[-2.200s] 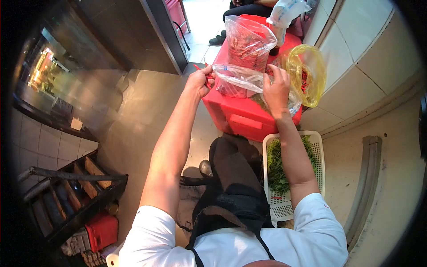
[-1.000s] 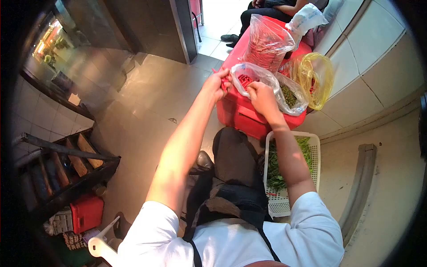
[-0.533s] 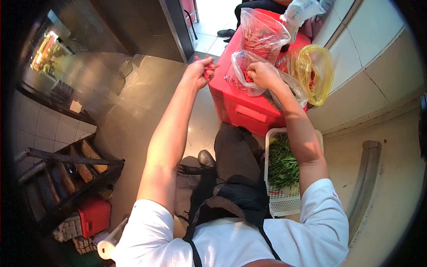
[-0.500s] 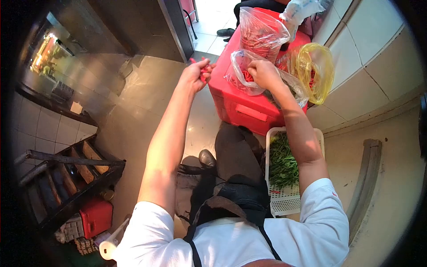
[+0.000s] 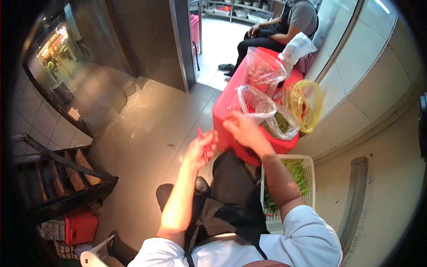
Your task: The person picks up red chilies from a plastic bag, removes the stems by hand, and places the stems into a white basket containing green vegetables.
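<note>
My left hand [image 5: 201, 149] is closed around several slim red chili peppers [image 5: 206, 141], their ends poking out between the fingers. Close by on its right, my right hand [image 5: 245, 131] has its fingers curled together, slightly blurred; whatever they may pinch is hidden. Just beyond the right hand, an open clear plastic bag [image 5: 257, 101] with red contents rests on a red box [image 5: 227, 100]. Behind it stands a taller clear bag [image 5: 265, 71] of red chili peppers. A clear bag of small green pieces [image 5: 282, 123] and a yellow bag [image 5: 313, 104] sit to the right.
A white basket [image 5: 310, 178] of green leaves stands on the floor by my right arm. Another person [image 5: 284, 31] sits beyond the red box. A dark wooden rack [image 5: 66, 178] and a red container [image 5: 81, 225] are at left. A tiled wall [image 5: 356, 84] borders the right.
My right hand has left the clear bag and come back near my left hand. My left hand has moved lower with the chili peppers. The view has tilted up, showing more of the seated person.
</note>
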